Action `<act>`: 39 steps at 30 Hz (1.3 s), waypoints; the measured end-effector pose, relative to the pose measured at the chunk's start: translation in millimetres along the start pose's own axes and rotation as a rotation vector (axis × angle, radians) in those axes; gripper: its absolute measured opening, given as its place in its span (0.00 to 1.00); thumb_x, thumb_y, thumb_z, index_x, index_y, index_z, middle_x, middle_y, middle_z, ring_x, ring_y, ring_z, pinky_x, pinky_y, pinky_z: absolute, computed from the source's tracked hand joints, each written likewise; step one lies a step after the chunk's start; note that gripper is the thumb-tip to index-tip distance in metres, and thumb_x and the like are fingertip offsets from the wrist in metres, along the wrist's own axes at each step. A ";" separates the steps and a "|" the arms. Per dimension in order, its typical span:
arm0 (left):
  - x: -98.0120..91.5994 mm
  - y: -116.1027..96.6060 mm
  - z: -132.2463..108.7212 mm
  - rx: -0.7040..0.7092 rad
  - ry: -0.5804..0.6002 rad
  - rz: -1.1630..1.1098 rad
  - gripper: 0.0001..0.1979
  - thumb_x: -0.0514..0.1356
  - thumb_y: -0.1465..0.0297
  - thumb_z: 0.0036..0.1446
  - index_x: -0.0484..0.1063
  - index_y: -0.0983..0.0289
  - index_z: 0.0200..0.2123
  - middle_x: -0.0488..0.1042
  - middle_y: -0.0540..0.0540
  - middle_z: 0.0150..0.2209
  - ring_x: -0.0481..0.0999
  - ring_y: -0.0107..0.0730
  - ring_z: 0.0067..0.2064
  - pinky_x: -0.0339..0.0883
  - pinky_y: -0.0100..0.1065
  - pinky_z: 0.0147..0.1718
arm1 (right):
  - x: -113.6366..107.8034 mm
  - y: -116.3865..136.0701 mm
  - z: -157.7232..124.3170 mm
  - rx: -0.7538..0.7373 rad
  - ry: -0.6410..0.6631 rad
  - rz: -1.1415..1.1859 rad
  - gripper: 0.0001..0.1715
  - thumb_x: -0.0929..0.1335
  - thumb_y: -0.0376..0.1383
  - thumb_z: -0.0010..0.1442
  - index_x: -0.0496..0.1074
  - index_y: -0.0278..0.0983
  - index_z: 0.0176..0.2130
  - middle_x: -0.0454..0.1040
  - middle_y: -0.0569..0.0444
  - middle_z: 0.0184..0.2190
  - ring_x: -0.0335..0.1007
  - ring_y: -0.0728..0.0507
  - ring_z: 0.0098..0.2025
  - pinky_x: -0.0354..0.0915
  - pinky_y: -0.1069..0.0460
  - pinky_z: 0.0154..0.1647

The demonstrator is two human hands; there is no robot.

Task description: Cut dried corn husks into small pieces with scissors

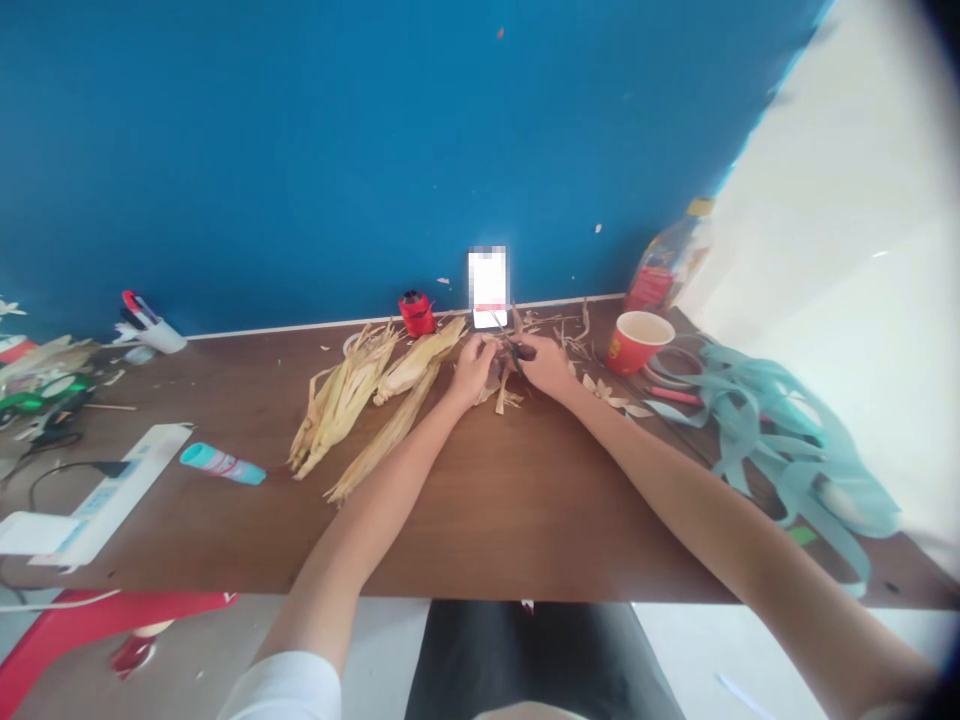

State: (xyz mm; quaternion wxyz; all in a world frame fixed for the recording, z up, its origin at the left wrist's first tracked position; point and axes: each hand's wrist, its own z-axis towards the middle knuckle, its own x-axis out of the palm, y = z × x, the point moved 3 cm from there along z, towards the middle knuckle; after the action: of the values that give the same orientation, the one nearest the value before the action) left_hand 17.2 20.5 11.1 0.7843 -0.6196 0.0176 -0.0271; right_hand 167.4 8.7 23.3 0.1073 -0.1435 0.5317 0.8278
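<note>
Our left hand [471, 372] curls shut around a small husk piece [495, 388], mostly hidden by our fingers. Our right hand [547, 365] closes on dark scissors [516, 350], its grip hard to make out. Both arms reach far across the wooden table [480, 520], with corn husks [345, 400] just left.

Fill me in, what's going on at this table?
A person is working at a brown wooden table. Their right hand holds dark scissors close to a small bundle of dried corn husk, which their left hand grips. Larger husk bundles lie to the left, and a red paper cup stands to the right.
</note>
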 end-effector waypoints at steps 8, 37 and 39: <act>-1.4 1.4 -0.1 -0.023 -0.040 -0.065 0.09 0.56 0.65 0.62 0.65 0.63 0.31 0.70 0.50 0.29 0.69 0.24 0.26 0.62 0.28 0.27 | 1.8 3.6 -3.9 -0.030 0.002 -0.195 0.18 0.68 0.30 0.47 0.80 0.35 0.39 0.81 0.54 0.33 0.73 0.44 0.33 0.65 0.53 0.37; -9.2 8.6 3.9 0.003 -0.118 -0.187 0.12 0.59 0.64 0.61 0.65 0.64 0.29 0.67 0.49 0.27 0.64 0.19 0.24 0.59 0.25 0.25 | 4.7 4.9 -8.4 -0.068 0.052 -0.437 0.15 0.67 0.34 0.51 0.80 0.40 0.39 0.80 0.55 0.31 0.72 0.44 0.32 0.61 0.53 0.33; -10.4 8.6 4.2 0.000 -0.145 -0.195 0.12 0.60 0.63 0.60 0.65 0.64 0.28 0.67 0.49 0.26 0.63 0.19 0.24 0.58 0.25 0.25 | 4.3 8.5 -9.4 -0.064 0.057 -0.477 0.15 0.67 0.34 0.52 0.80 0.41 0.39 0.79 0.55 0.31 0.72 0.44 0.33 0.61 0.53 0.33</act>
State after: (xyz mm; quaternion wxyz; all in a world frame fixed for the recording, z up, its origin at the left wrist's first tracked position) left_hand 7.3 27.3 3.6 0.7770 -0.6188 -0.0998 -0.0584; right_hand 161.7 -3.3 25.3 0.2801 -0.2916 0.4590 0.7911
